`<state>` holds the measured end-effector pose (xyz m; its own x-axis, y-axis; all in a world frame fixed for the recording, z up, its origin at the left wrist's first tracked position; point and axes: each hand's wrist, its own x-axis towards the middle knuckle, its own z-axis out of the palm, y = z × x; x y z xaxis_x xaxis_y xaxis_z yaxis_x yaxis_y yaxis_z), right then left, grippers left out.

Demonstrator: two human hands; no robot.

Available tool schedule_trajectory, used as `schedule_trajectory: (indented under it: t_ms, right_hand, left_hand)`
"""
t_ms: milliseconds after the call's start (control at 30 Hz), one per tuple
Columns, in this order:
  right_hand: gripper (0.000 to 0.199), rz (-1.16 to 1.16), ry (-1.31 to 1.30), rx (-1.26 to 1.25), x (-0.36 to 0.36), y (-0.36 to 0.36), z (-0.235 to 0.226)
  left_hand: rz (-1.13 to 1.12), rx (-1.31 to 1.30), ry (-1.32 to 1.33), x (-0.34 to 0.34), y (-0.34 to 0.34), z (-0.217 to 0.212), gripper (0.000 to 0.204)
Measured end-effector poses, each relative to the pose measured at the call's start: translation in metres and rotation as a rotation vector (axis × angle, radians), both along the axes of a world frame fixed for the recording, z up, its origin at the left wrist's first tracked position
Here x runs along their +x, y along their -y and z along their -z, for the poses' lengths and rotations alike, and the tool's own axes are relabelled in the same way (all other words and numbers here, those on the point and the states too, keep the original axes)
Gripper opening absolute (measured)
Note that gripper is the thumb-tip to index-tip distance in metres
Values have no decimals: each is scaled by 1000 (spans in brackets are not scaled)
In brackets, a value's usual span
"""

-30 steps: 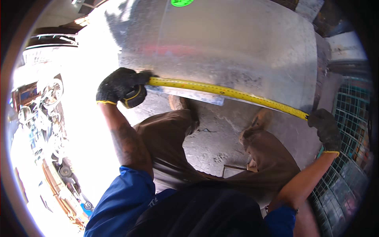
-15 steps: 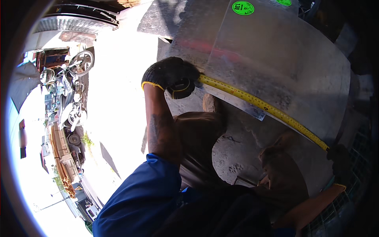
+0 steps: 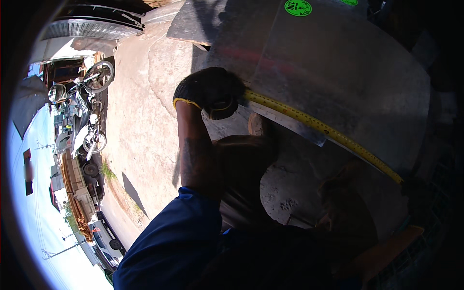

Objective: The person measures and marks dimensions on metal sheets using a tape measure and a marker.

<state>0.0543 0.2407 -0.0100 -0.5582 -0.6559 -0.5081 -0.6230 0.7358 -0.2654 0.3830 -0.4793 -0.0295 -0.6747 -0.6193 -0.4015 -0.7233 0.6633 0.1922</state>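
"Tape measure (image 3: 326, 130): where do you have it from your end?"

"I see its yellow blade drawn out along the near edge of a grey metal sheet (image 3: 348, 72), sloping down to the right. Let me take you across from the left. Far out I've got a motorcycle (image 3: 81, 136), then a load of long brown timber (image 3: 68, 182) and a white vehicle (image 3: 105, 239) lower down. Next comes sunlit concrete ground (image 3: 145, 96)."

"And the left hand (image 3: 208, 91)?"

"Black glove, yellow cuff. I read its grip as clenched on the tape measure, because the blade comes out at its right side. I also see a dark rounded shape with a yellow line under the fingers, but I can't tell whether that's the case or part of the glove."

"Moving right?"

"Brown trousers (image 3: 244, 208) below, a round green sticker (image 3: 298, 7) high on the sheet, and a pale strip (image 3: 302, 130) running just beneath the blade."

"Right grip?"

"I can't tell. The right hand (image 3: 414, 191) is almost lost in shadow at the blade's far end; I can only make out its bare forearm (image 3: 396, 244)."
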Motion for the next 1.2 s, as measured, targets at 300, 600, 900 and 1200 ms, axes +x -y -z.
schedule_trajectory:
  t_ms: [300,600,900,1200]
  right_hand:
    - [24,248,176,-158,9,24,-12]
    - [14,638,64,72,36,110,-65]
    - [26,771,124,8,34,114,-64]
    - [33,617,11,-118,45,126,-59]
  left_hand:
    - [18,-62,-34,19,14,18,38]
    - [95,-241,-34,94,113,75,41]
    - [71,5,-231,117,121,122,43]
    - [122,437,-483,47,11,128,42]
